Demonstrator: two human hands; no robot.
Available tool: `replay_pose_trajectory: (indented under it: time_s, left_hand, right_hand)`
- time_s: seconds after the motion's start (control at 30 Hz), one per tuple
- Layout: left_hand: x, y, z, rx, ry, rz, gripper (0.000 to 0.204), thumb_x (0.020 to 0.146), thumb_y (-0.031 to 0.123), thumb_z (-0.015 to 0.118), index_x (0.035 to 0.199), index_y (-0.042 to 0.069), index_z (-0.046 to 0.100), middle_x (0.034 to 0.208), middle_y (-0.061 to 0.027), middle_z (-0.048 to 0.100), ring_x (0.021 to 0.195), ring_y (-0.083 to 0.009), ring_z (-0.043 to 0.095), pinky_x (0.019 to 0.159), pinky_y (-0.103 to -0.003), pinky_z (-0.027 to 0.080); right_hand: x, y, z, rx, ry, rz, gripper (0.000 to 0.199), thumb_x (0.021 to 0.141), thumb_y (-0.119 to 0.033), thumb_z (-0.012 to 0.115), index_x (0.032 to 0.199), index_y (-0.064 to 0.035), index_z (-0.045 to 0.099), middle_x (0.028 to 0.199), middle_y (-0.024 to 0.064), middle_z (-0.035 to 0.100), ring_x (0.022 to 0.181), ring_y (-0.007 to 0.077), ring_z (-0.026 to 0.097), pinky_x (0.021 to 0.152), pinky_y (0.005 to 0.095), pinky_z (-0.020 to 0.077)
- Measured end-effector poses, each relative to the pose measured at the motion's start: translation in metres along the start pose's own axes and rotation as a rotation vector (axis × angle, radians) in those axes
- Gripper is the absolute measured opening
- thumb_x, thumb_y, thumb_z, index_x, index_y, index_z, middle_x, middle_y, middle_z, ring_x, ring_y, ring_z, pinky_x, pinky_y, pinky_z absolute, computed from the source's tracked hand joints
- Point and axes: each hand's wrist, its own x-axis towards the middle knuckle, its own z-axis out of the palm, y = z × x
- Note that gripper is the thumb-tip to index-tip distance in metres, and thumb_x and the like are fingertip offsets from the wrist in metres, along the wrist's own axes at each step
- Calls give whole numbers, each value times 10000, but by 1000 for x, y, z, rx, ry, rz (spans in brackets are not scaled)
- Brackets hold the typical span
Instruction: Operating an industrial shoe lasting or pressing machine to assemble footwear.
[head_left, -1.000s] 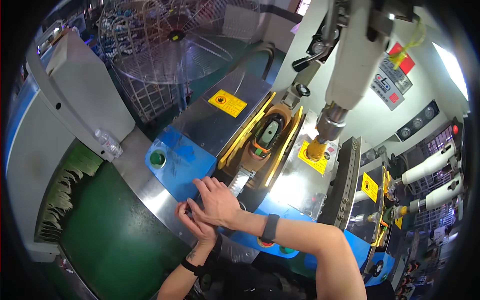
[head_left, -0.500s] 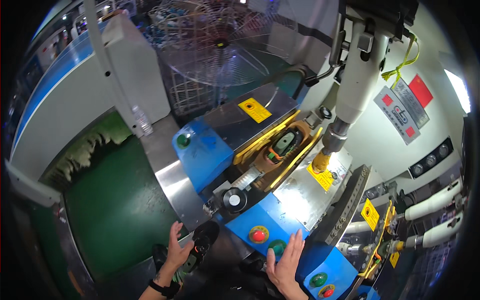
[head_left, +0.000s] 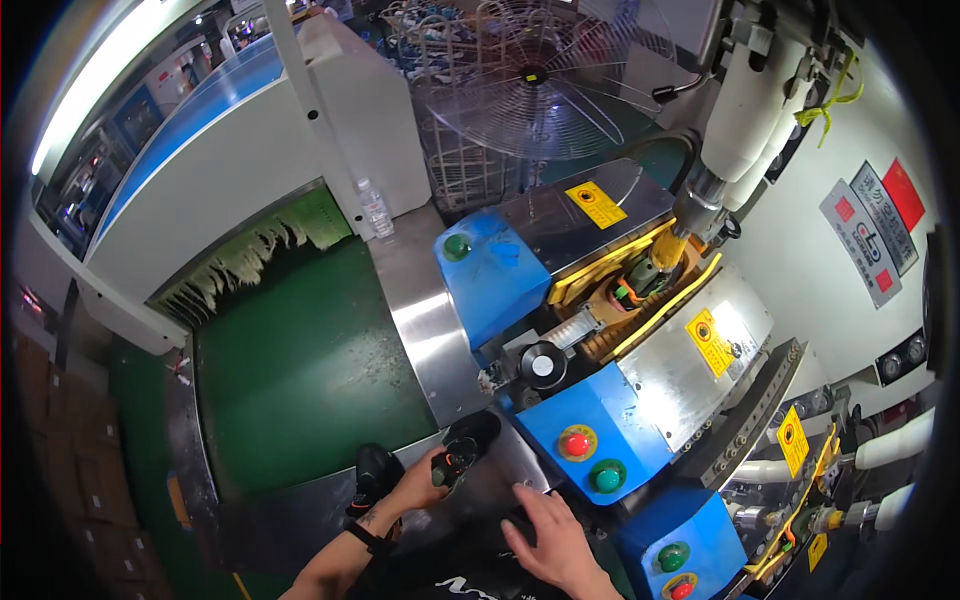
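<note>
Near the green belt's front edge, my left hand (head_left: 420, 486) is closed on a black shoe (head_left: 472, 438) with orange and green details. Its toe points away, over the metal ledge. A second black shoe (head_left: 376, 473) lies just left of that hand. My right hand (head_left: 552, 543) is held open, palm down and fingers apart, below a blue control box (head_left: 640, 440) with a red button (head_left: 576, 444) and a green button (head_left: 607, 477). In the machine beyond, a shoe (head_left: 636, 286) sits between yellow-edged pads, with a press head (head_left: 668, 246) down on it.
A green conveyor belt (head_left: 300, 380) runs under a fringed tunnel opening at left. A clear bottle (head_left: 374, 208) stands on its metal edge. A large fan (head_left: 535, 85) stands behind. At right is another press station with a blue box (head_left: 690, 540).
The press head has swung over and come down onto the shoe in the machine. My left hand has closed on the black shoe. My right hand has drawn back from the green button.
</note>
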Motion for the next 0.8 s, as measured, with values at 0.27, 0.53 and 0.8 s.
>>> replay_pose_trajectory:
  time_s: [0.27,0.53,0.8]
  left_hand:
    - [-3,-8,-2,2,52,-34,767,674,113,680,1369,52,360,1256,-230,523,1203,-379,502,1011,-392,402]
    - [-1,-17,0,0,42,-37,776,670,129,689,1368,41,362,1267,-236,521,1207,-382,499,1019,-394,399]
    - [-1,-16,2,47,56,-68,769,659,142,714,1348,51,386,1257,-228,530,1196,-384,507,1005,-397,413]
  right_hand:
    - [4,3,10,-89,-348,-102,441,872,-251,625,1229,-11,529,1173,168,614,1027,350,602,955,427,449]
    - [7,-9,12,-197,-293,-91,453,876,-266,619,1237,-9,527,1149,176,621,1010,353,609,951,429,451]
    - [6,-16,15,-166,-330,-62,449,888,-258,606,1247,-5,516,1202,160,597,1026,340,603,948,425,454]
